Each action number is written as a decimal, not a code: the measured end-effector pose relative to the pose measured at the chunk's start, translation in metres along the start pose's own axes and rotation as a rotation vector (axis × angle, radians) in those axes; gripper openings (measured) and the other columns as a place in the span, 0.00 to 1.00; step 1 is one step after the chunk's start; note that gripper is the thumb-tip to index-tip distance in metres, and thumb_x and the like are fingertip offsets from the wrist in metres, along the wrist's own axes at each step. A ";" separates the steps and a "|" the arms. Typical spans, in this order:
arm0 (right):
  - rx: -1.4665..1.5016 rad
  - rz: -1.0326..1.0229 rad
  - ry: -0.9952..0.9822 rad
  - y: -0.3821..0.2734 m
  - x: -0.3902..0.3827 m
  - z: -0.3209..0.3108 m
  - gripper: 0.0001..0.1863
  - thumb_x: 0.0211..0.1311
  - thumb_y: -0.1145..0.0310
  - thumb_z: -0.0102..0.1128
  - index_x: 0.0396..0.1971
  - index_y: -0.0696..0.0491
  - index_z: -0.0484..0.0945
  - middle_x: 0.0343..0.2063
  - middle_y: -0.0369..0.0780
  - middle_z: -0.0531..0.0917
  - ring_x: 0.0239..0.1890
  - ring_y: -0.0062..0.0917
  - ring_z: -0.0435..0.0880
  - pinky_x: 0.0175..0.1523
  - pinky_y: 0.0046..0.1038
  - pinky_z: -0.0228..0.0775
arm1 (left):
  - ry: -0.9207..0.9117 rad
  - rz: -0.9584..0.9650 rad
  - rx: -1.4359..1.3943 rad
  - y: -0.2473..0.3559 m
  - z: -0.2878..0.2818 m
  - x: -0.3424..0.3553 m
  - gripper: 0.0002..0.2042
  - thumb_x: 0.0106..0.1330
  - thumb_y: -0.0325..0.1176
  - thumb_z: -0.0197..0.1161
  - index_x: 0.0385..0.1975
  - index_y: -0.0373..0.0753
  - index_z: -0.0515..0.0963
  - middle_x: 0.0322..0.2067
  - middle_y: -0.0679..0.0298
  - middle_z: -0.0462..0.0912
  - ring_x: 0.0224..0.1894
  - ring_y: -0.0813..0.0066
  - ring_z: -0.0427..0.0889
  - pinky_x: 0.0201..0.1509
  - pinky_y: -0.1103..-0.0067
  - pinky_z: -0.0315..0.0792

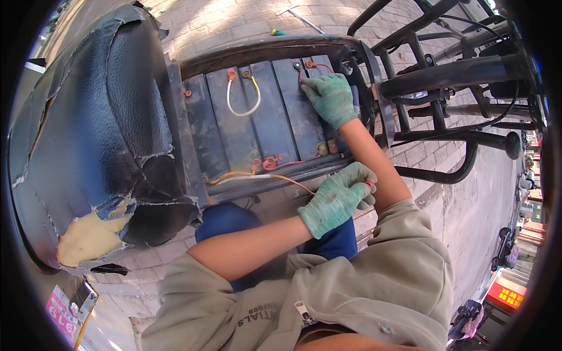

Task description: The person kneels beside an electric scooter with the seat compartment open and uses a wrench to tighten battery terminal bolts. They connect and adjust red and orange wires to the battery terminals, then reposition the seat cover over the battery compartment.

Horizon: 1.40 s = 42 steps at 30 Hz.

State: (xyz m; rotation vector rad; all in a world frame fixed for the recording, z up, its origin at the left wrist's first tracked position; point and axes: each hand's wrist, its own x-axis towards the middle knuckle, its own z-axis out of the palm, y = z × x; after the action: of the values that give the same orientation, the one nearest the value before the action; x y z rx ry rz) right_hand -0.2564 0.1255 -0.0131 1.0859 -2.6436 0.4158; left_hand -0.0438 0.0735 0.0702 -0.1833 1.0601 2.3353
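A row of dark, box-shaped batteries (270, 111) lies in an open black compartment in front of me. My right hand (331, 100), in a green knitted glove, rests over the far right batteries, its fingers closed at a short red wire (301, 75) by the far terminals. Closer to my body, my gloved left hand (339, 196) grips an orange cable (294, 183); a red tip shows between its fingers. A pale looped wire (243, 113) joins two far terminals. Red-covered terminals (269, 162) sit along the near edge.
A torn black seat (111, 117) with exposed yellow foam stands tipped up at the left. To the right is a black tubular metal rack (451, 76). Beyond the compartment, a green-handled tool (278, 33) and a metal T-shaped tool (305, 21) lie on the paving (222, 23).
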 end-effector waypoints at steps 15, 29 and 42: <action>0.158 0.138 0.046 -0.017 -0.001 0.000 0.09 0.64 0.60 0.64 0.35 0.47 0.89 0.29 0.43 0.87 0.34 0.41 0.86 0.45 0.40 0.74 | -0.018 -0.005 -0.008 0.000 -0.005 0.003 0.07 0.76 0.31 0.55 0.49 0.39 0.76 0.43 0.65 0.82 0.41 0.79 0.83 0.45 0.80 0.77; 0.130 0.095 -0.001 -0.018 0.001 -0.007 0.09 0.65 0.63 0.62 0.39 0.48 0.86 0.28 0.43 0.86 0.35 0.41 0.86 0.47 0.39 0.73 | 0.034 -0.006 0.068 0.001 -0.002 0.000 0.07 0.77 0.32 0.57 0.47 0.39 0.77 0.42 0.66 0.81 0.44 0.79 0.81 0.48 0.77 0.78; 0.020 -0.285 0.055 -0.087 0.018 -0.035 0.28 0.52 0.55 0.74 0.55 0.45 0.82 0.55 0.37 0.83 0.54 0.41 0.78 0.60 0.44 0.69 | 0.026 0.036 0.024 0.000 0.005 -0.002 0.05 0.74 0.29 0.55 0.43 0.37 0.76 0.39 0.65 0.81 0.40 0.78 0.82 0.46 0.78 0.76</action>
State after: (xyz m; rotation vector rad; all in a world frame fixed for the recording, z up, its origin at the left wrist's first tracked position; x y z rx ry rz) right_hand -0.2028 0.0670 0.0398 1.4096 -2.3926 0.4061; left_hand -0.0415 0.0760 0.0742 -0.1872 1.1119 2.3570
